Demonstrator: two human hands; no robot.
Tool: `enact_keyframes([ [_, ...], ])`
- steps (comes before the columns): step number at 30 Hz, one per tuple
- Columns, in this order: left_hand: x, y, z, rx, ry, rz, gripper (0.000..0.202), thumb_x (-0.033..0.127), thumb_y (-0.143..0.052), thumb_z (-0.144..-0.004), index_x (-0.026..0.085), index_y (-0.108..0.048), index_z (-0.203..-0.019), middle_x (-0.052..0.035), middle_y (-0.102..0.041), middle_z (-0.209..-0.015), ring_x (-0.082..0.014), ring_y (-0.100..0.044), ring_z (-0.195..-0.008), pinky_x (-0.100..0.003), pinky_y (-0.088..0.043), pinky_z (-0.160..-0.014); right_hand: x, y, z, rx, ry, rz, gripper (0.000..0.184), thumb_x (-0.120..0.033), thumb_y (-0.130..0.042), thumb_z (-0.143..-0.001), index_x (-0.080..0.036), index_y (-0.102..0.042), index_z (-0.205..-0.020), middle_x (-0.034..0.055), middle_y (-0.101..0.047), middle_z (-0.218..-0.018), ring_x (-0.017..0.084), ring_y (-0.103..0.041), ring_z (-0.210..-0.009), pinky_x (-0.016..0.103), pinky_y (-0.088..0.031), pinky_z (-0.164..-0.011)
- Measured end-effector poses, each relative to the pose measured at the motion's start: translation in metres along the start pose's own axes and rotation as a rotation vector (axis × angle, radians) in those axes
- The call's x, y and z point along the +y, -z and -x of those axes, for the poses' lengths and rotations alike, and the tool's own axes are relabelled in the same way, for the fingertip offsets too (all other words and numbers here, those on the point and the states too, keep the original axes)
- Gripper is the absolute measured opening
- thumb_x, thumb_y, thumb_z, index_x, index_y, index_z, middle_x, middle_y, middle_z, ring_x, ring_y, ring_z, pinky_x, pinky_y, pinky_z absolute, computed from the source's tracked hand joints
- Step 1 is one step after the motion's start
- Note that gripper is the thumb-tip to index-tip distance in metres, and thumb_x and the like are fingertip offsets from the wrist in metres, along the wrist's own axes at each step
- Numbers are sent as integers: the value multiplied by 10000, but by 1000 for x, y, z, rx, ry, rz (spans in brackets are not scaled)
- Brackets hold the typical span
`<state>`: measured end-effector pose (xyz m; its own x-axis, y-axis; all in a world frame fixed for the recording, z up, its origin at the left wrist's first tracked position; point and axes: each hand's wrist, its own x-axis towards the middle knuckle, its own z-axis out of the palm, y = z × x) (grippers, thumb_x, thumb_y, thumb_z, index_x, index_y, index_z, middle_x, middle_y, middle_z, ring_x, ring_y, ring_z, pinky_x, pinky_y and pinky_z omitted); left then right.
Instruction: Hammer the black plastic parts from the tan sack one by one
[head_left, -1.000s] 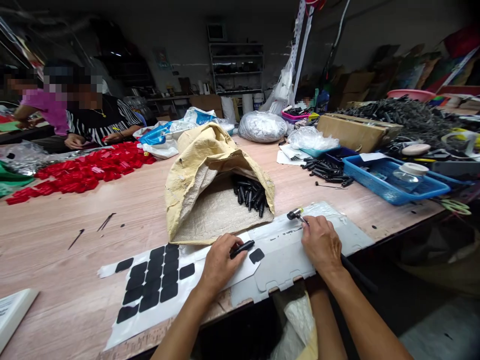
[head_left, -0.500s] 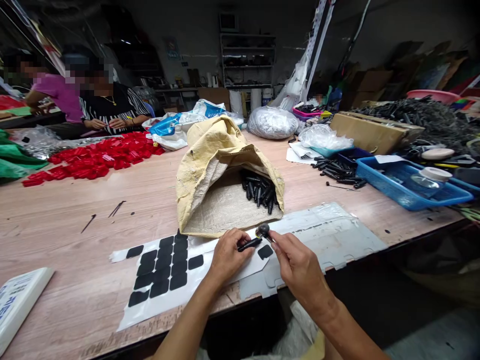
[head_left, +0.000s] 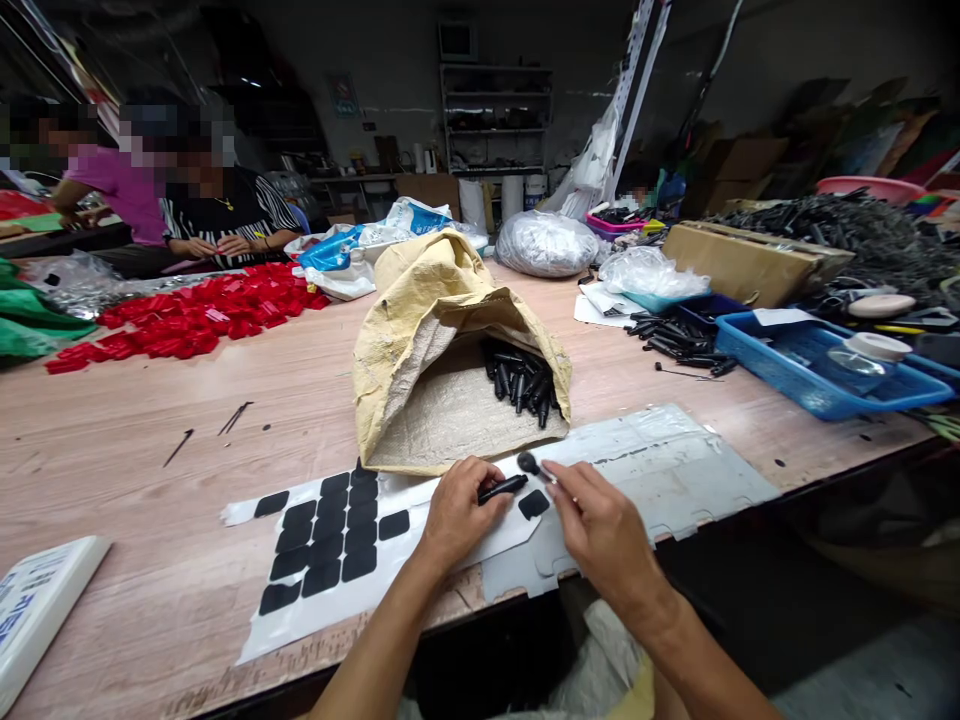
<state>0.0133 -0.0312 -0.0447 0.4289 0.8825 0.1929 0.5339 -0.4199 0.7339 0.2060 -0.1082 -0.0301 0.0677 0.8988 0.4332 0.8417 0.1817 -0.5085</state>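
Note:
My left hand [head_left: 463, 510] is closed around a black tapered tube [head_left: 502, 489], whose one end sticks out toward the right. Between the fingertips of my right hand [head_left: 600, 520] is a thin stick with a black round head [head_left: 528, 463], held just above and beside the end of the tube. Below the two hands lies a white backing sheet [head_left: 442, 545] with rows of black rounded-square stickers [head_left: 322, 548]. One sticker [head_left: 533, 504] is on its right part, between my hands. Behind them a tan woven sack [head_left: 405, 400] gapes toward me, with several black tubes [head_left: 521, 385] inside.
A grey plastic board [head_left: 637, 490] lies under the sheet's right end. To the right are loose black parts [head_left: 679, 345] and a blue tray [head_left: 810, 400] with a jar. Red pieces [head_left: 202, 315] are heaped at left, near two people. A white box [head_left: 52, 600] sits front left.
The round-headed stick has tilted slightly in my right hand, its head shifting a little down and left. My left hand keeps the tube in almost the same place.

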Motion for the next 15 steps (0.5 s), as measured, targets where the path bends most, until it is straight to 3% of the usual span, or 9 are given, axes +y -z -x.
enact_keyframes([
  [5, -2, 3, 1, -54, -11, 27, 186, 356, -529, -979, 232, -666, -967, -40, -680, -981, -233, -591, -956, -366, -427, -866, 64, 29, -15, 152, -205, 340, 285, -292, -515, -988, -234, -702, -1195, 64, -697, -1043, 202, -641, -871, 314, -438, -714],
  [10, -1, 2, 1, -64, -4, -5, 340, 400, -377, -1052, 230, -641, -921, -35, -653, -928, -225, -568, -918, -368, -427, -858, 124, 35, -24, 143, -297, 629, 264, -240, -556, -943, -186, -746, -1119, 108, -669, -953, 239, -546, -873, 349, -367, -718],
  [12, -1, 2, 1, -68, -6, -24, 369, 407, -352, -1061, 229, -632, -900, -36, -640, -909, -224, -556, -902, -366, -429, -845, 130, 33, -26, 152, -306, 645, 269, -231, -567, -929, -182, -745, -1124, 118, -660, -958, 247, -524, -886, 357, -357, -720],
  [15, -3, 1, 2, -67, -15, -37, 386, 412, -343, -1065, 224, -625, -879, -37, -627, -889, -222, -542, -882, -367, -427, -833, 114, 31, -29, 236, -305, 580, 303, -245, -591, -907, -190, -732, -1169, 138, -647, -1055, 277, -516, -966, 383, -381, -755],
])
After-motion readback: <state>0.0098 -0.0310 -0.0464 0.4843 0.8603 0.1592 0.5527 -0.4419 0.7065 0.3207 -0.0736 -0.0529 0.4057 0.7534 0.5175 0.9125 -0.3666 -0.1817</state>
